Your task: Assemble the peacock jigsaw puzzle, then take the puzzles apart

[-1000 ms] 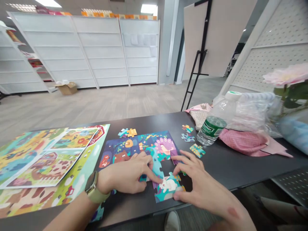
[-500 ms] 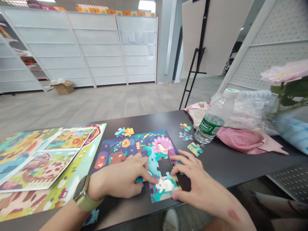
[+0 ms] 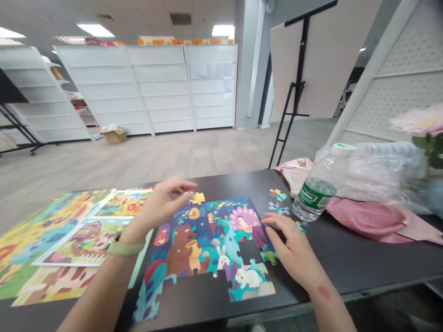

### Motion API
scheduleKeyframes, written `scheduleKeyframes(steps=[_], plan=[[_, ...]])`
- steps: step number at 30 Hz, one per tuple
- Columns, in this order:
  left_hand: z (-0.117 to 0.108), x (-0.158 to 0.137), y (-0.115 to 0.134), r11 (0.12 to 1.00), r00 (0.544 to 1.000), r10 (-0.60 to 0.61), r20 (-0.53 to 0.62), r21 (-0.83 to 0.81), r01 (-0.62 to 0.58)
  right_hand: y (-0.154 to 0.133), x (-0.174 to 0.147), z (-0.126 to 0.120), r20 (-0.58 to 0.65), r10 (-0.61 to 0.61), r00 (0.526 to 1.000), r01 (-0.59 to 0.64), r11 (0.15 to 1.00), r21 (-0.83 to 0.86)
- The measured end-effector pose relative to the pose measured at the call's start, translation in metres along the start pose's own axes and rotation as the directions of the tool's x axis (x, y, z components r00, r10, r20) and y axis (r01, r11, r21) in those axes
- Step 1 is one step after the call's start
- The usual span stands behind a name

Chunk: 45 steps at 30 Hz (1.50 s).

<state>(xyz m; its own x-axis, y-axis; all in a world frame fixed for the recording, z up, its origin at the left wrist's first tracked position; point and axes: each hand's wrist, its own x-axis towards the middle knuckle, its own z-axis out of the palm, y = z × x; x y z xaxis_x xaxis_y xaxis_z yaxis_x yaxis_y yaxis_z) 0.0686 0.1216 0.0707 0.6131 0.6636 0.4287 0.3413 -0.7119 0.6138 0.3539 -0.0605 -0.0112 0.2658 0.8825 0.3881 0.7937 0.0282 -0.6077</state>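
Observation:
A partly joined jigsaw puzzle (image 3: 183, 240) with a bear, a peacock and rabbits lies on the dark table. Bare table shows through a gap at its right middle and along its lower edge. The white rabbit section (image 3: 248, 278) sits at its lower right. My left hand (image 3: 168, 200), fingers apart and slightly blurred, hovers over the puzzle's upper left corner, close to a loose yellow puzzle piece (image 3: 198, 198). Beside the puzzle's right edge, my right hand (image 3: 292, 249) has its fingers stretched out and thumb apart, holding nothing visible; it partly covers another loose piece.
Several loose puzzle pieces (image 3: 278, 208) lie at the upper right, near a water bottle (image 3: 313, 193). Behind it are a pink cloth bag (image 3: 370, 219) and clear plastic wrapping (image 3: 377, 170). Illustrated sheets (image 3: 79, 272) cover the table's left side.
My left hand has lifted off the rabbit section and moved up and left towards the yellow piece. My right hand has let go of the rabbit section and drawn to the right. The view has tilted up.

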Motion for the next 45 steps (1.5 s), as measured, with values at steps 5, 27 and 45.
scheduleKeyframes(steps=[5, 27, 45], plan=[[-0.029, 0.015, -0.061, 0.984, 0.987, -0.156, 0.041, 0.099, 0.151, 0.014, 0.001, 0.005, -0.003, 0.002, 1.0, -0.002, 1.0, 0.014], [0.043, 0.003, -0.039, 0.871, 0.962, -0.272, -0.029, -0.432, 0.233, -0.008, -0.004, -0.002, -0.08, 0.006, 0.997, 0.001, 0.997, 0.083], [0.094, -0.033, 0.028, 0.948, 0.967, 0.043, 0.252, -0.315, 0.04, -0.025, -0.009, -0.001, 0.241, 0.071, 0.968, -0.103, 0.987, 0.125]])
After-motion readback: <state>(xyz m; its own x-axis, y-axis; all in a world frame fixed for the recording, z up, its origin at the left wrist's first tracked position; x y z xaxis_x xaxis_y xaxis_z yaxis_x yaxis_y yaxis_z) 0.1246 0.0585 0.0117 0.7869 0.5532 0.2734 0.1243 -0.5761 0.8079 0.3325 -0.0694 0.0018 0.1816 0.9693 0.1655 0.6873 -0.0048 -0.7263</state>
